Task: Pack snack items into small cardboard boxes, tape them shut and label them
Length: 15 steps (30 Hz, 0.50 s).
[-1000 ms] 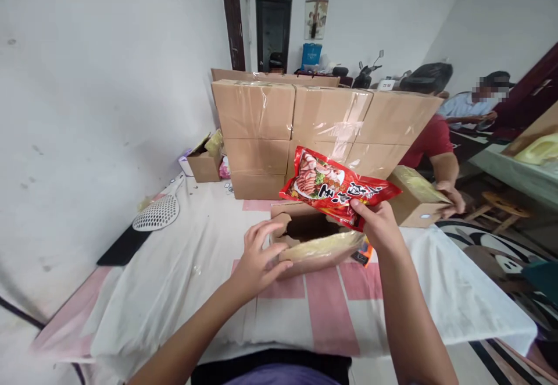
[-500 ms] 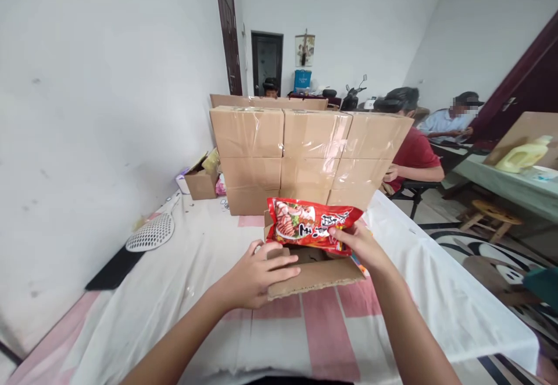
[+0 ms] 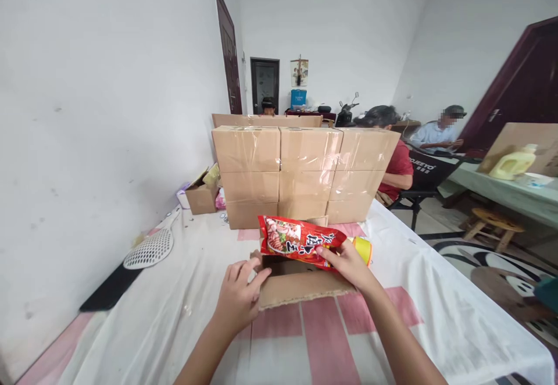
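My right hand (image 3: 351, 266) grips the right end of a red food packet (image 3: 300, 242), its thumb on the printed front. The packet is tilted above the opening of a small cardboard box (image 3: 300, 289), whose front flap leans outward toward me. At the box's left edge is my left hand (image 3: 242, 286), fingers bent around the side flap and thumb pointing into the opening. Most of the box's inside is hidden by the packet. Just past my right hand sits a yellow item (image 3: 362, 250) with an orange rim, partly covered.
Taped cardboard boxes (image 3: 305, 170) form a wall behind the small box. On the left lie a white perforated scoop (image 3: 150, 248), a black flat item (image 3: 113, 283) and an open carton (image 3: 203, 196). A person in red (image 3: 399, 167) sits beyond the tablecloth's (image 3: 436, 292) right edge.
My left hand has shifted from the front flap to the box's left side flap. The packet, still in my right hand, is slightly lower. The yellow item shows more, and the camera view has tilted up.
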Available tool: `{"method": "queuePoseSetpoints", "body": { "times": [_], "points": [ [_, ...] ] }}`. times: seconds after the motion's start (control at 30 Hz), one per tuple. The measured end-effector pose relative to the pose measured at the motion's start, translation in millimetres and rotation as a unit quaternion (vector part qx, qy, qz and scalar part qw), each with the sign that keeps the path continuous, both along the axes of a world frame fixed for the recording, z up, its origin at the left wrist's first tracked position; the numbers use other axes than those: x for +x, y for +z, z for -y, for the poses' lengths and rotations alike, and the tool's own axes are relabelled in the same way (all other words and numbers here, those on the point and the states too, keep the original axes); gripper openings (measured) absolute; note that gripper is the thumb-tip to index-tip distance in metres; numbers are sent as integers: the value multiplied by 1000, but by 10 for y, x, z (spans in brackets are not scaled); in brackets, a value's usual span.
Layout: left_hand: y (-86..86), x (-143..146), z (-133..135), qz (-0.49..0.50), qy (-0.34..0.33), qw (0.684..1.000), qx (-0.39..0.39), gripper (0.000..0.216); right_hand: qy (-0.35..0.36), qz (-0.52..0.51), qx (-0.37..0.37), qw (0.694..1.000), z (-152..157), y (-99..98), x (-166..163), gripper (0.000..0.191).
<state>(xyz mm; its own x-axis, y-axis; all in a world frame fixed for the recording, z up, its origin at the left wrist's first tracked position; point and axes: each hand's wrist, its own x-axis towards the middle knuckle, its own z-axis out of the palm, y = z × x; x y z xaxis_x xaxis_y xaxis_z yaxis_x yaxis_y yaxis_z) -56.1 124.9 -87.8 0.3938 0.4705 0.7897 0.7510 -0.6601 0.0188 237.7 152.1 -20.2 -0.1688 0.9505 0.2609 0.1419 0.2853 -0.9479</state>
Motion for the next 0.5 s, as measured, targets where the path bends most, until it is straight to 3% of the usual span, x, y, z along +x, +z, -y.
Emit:
{"method": "queuePoseSetpoints", "body": {
  "times": [0.13,0.23,0.3,0.4,0.5],
  "points": [
    [-214,-44,63,31,19,999,-40,54,15,53,29,998,-39,-13,49,40],
    [-222,-71,55,12,-9,995,-101,56,52,84,35,994,-85,-23,68,41],
    [-103,-89,29,-30,-31,984,-174,59,83,112,38,989,-104,-17,70,40],
    [201,-91,-25,-129,-9,951,-282,53,96,191,66,975,-94,13,64,35],
    [460,-41,-68,-213,27,921,-325,42,79,244,96,962,-44,39,63,28]
  ]
}}
